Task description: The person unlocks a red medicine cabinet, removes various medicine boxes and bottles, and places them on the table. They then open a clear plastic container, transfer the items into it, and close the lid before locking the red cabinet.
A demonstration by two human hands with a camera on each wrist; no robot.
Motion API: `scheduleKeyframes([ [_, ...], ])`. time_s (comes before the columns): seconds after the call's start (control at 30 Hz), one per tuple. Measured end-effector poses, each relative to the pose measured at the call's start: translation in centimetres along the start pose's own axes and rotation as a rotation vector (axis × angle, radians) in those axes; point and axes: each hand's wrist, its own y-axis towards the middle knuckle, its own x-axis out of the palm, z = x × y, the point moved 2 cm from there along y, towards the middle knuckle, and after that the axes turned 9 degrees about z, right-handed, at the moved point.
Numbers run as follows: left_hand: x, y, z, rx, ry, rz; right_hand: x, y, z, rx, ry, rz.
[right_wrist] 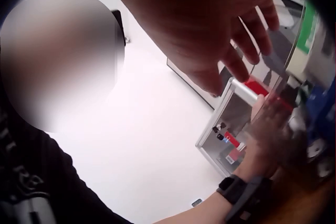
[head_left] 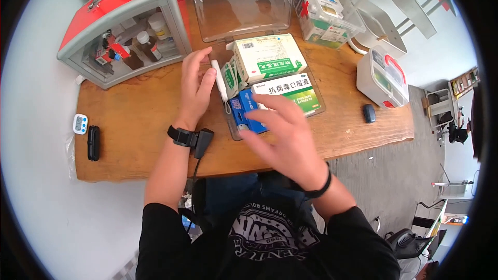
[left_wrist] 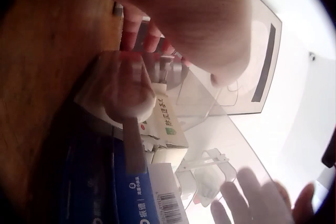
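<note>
A clear plastic box [head_left: 324, 105] with its lid [head_left: 246, 5] raised stands in front of the person, packed with medicine cartons. Inside are a white-and-green carton [head_left: 268, 57], a second white-and-green carton [head_left: 306, 101], blue cartons [head_left: 257, 124] and, at the left wall, a slim white stick [head_left: 219, 79] with a cord loop. My left hand [head_left: 196, 91] is at the box's left side, fingers fairly straight, thumb close to the white stick. Over the blue cartons hovers my right hand [head_left: 288, 137], fingers spread and nothing held; its fingertips overlap the cartons in the head view.
A red-and-grey cabinet [head_left: 171, 21] with bottles stands at the back left. Two more medicine boxes, a clear one [head_left: 324, 36] and a white one [head_left: 368, 85], are at the right. A timer [head_left: 80, 124], a black case [head_left: 93, 143] and a small dark object [head_left: 369, 113] lie on the wooden table.
</note>
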Motion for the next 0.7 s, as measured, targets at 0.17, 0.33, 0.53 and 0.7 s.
scheduleKeyframes([
  [0.17, 0.4, -0.4, -0.4, 0.021, 0.044, 0.004, -10.9, -7.3, 10.5, 0.264, -0.445, 0.349],
  [0.33, 0.9, -0.2, -1.5, -0.022, -0.003, -0.009, -18.8, -15.0, 21.5, 0.428, -0.862, 0.404],
  [0.53, 1.2, -0.4, -1.9, -0.053, -0.086, 0.014, -16.0, -15.2, 20.4, 0.645, -0.527, 0.302],
  [0.7, 1.1, -0.5, -1.6, -0.084, -0.123, 0.005, -11.4, -13.4, 16.9, 0.625, -0.415, 0.281],
])
